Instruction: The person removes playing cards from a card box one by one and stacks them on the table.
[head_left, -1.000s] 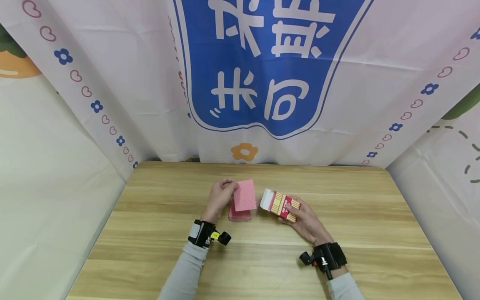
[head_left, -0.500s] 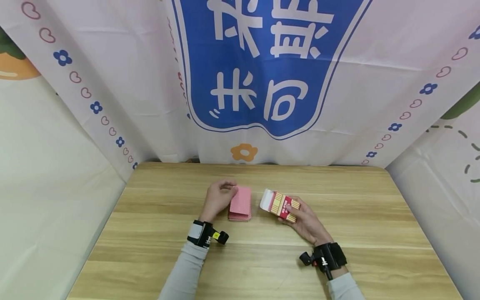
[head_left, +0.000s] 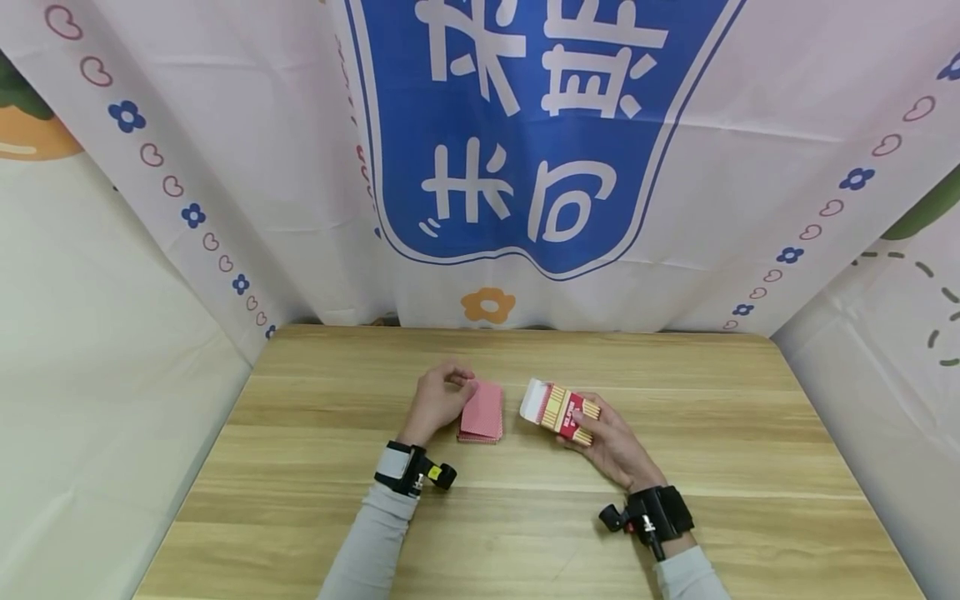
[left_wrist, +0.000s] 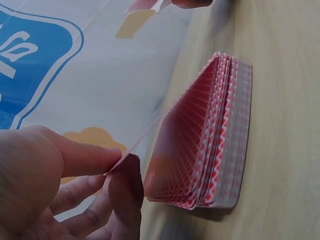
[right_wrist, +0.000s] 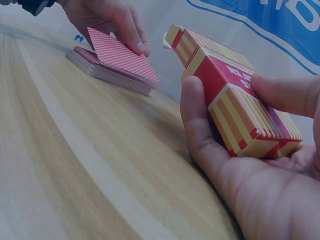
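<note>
My left hand (head_left: pixel 441 396) pinches a playing card (right_wrist: pixel 116 54) by its edge between thumb and finger. That card has a red-and-white patterned back and slants up over a deck of playing cards (left_wrist: pixel 235 145), its near end low against the top of the pile. The deck lies on the table, its layers a little uneven. To the right, my right hand (head_left: pixel 615 446) holds a card box (head_left: pixel 561 410), thumb across the front and fingers underneath. Yellow and red stripes cover the box (right_wrist: pixel 240 95), and its white flap (head_left: pixel 534 398) stands open toward the deck.
A wooden table (head_left: pixel 525 533) carries everything. Behind it hangs a white cloth (head_left: pixel 315 192) with a blue printed panel (head_left: pixel 517 200), close along the table's back edge. Black wrist cameras (head_left: pixel 656 512) are strapped to both forearms.
The card in my left hand has come down and nearer, from held above and beyond the deck to lying slanted over it. My right hand and the box have stayed in place.
</note>
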